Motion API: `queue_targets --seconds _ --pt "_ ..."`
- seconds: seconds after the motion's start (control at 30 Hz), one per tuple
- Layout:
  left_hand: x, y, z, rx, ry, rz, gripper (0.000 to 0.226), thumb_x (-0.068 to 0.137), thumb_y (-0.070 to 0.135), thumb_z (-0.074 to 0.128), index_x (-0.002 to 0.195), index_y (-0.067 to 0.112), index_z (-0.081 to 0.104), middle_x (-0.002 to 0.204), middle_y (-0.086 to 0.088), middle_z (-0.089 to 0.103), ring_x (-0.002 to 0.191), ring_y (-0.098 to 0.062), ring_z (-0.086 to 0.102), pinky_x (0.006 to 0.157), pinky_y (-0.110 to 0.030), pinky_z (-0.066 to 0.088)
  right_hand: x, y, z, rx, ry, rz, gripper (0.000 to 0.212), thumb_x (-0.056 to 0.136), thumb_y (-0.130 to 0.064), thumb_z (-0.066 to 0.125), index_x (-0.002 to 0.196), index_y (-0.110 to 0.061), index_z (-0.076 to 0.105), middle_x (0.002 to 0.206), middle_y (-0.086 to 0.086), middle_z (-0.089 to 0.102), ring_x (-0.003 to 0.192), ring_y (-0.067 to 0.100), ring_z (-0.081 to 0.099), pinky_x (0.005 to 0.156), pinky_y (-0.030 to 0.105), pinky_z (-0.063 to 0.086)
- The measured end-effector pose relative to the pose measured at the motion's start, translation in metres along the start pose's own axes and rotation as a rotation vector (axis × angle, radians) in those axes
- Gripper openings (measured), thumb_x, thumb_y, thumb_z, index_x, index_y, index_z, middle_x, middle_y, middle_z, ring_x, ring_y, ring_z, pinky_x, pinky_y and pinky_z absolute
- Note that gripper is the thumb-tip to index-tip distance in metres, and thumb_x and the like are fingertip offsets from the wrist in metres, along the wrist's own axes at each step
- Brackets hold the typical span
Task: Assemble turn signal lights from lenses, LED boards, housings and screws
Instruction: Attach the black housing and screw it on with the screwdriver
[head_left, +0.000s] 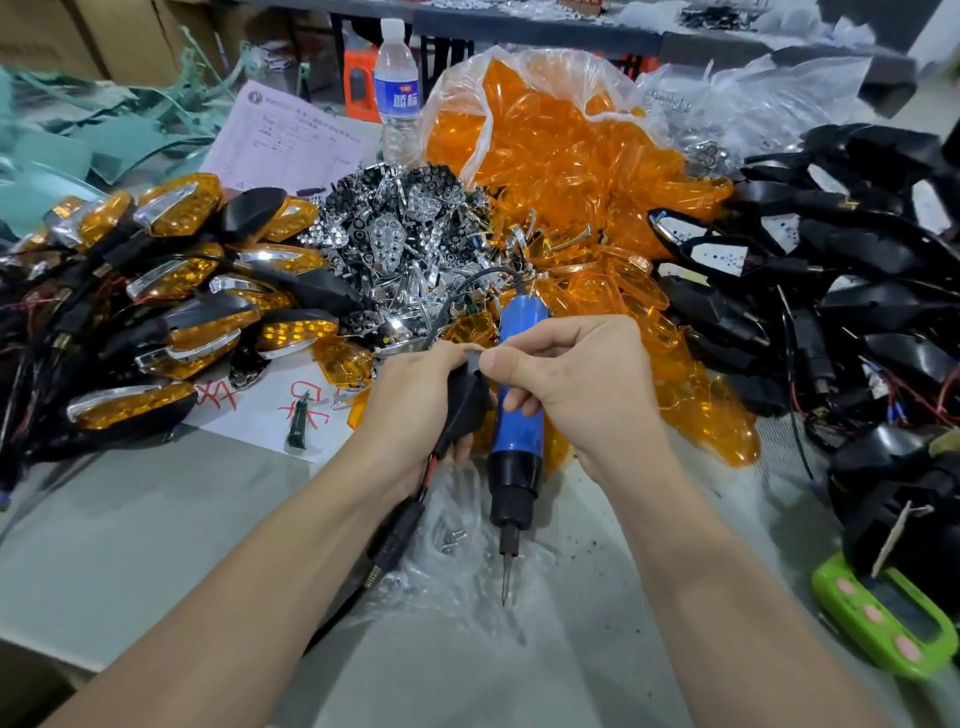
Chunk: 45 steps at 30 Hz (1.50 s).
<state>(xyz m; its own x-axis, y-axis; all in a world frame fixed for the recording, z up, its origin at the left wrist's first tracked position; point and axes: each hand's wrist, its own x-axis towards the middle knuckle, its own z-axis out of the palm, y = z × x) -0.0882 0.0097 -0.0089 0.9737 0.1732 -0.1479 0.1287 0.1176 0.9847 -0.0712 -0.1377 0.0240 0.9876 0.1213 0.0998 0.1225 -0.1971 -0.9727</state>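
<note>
Single head-worn view looks forward and down, close over the table (156, 519).

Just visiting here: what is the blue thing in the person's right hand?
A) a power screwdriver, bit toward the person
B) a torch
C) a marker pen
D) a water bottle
A: the blue screwdriver ends in a black nose and a thin metal bit at the near end; the right hand curls round it while the left hand holds a black housing.

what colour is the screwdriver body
The screwdriver body is blue, black toward the bit; head view shows it.
</note>
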Motion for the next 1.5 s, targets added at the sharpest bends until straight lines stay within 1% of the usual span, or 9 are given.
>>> queue_targets --seconds 0.3,0.47,0.67,0.87,1.0,1.17,1.3,1.43,1.5 --pt "-0.002 0.003 0.001 0.004 0.022 0.003 0.034 0.089 0.024 0.050 0.080 0.021 0.082 0.053 -0.016 0.058 0.033 -0.028 0.048 0.032 -0.022 0.032 0.003 -0.006 0.013 -0.203 0.013 0.015 0.021 0.073 -0.022 0.092 0.061 -0.022 0.075 0.050 0.000 0.068 0.042 0.006 0.061 0.049 0.014 0.047" --pt "-0.007 0.008 0.001 -0.047 -0.030 -0.034 0.041 0.096 0.024 0.048 0.068 0.019 0.078 0.060 -0.014 0.066 0.032 -0.026 0.048 0.031 -0.022 0.031 0.008 -0.001 0.010 -0.138 0.075 -0.002 0.019 0.073 -0.028 0.093 0.065 -0.023 0.078 0.050 0.001 0.068 0.041 0.008 0.059 0.046 0.013 0.044" --pt "-0.009 0.011 -0.002 -0.051 -0.043 -0.087 0.055 0.099 0.030 0.048 0.049 0.020 0.071 0.050 -0.011 0.060 0.032 -0.025 0.048 0.033 -0.020 0.031 0.004 0.010 0.024 0.113 0.109 -0.045 0.014 0.073 -0.025 0.090 0.068 -0.022 0.078 0.050 0.007 0.063 0.041 0.017 0.052 0.053 0.032 0.050" --pt "-0.008 0.011 -0.004 -0.079 -0.052 -0.134 0.055 0.097 0.028 0.044 0.049 0.021 0.070 0.049 -0.012 0.057 0.033 -0.024 0.047 0.032 -0.019 0.030 0.000 0.011 0.033 0.132 0.114 -0.079 0.013 0.076 -0.012 0.090 0.069 -0.012 0.079 0.054 0.001 0.068 0.042 0.010 0.053 0.045 0.022 0.043" --pt "-0.007 0.011 -0.005 -0.127 -0.046 -0.161 0.039 0.096 0.028 0.049 0.069 0.008 0.068 0.053 -0.017 0.057 0.034 -0.025 0.048 0.033 -0.021 0.033 -0.006 0.008 0.036 0.252 0.129 -0.070 0.013 0.079 -0.003 0.087 0.070 -0.004 0.077 0.061 0.007 0.073 0.043 0.014 0.064 0.041 0.020 0.048" --pt "-0.006 0.010 -0.004 -0.132 -0.069 -0.145 0.058 0.102 0.032 0.047 0.053 0.021 0.074 0.055 -0.010 0.064 0.034 -0.024 0.049 0.032 -0.021 0.034 0.001 0.007 0.039 0.273 0.207 -0.135 0.022 0.076 -0.008 0.089 0.063 -0.019 0.077 0.061 0.000 0.073 0.051 0.007 0.062 0.052 0.019 0.049" --pt "-0.003 0.009 -0.006 -0.141 -0.046 -0.164 0.042 0.098 0.031 0.052 0.069 0.008 0.070 0.056 -0.016 0.061 0.035 -0.025 0.049 0.034 -0.023 0.034 -0.003 0.012 0.043 0.280 0.206 -0.081 0.015 0.079 -0.007 0.088 0.068 -0.009 0.077 0.060 0.004 0.072 0.047 0.010 0.061 0.044 0.019 0.048" --pt "0.000 0.006 -0.005 -0.125 -0.050 -0.149 0.050 0.099 0.032 0.049 0.059 0.013 0.073 0.052 -0.015 0.059 0.034 -0.025 0.047 0.034 -0.022 0.033 -0.003 0.009 0.044 0.267 0.224 -0.091 0.016 0.079 -0.007 0.088 0.067 -0.011 0.077 0.060 0.006 0.072 0.046 0.012 0.062 0.041 0.021 0.048" --pt "0.000 0.005 -0.005 -0.126 -0.050 -0.163 0.045 0.099 0.033 0.049 0.082 0.000 0.074 0.055 -0.017 0.057 0.035 -0.024 0.047 0.035 -0.022 0.032 -0.005 0.007 0.045 0.273 0.203 -0.070 0.018 0.081 -0.006 0.086 0.066 -0.009 0.076 0.058 0.009 0.071 0.041 0.017 0.062 0.035 0.026 0.046"
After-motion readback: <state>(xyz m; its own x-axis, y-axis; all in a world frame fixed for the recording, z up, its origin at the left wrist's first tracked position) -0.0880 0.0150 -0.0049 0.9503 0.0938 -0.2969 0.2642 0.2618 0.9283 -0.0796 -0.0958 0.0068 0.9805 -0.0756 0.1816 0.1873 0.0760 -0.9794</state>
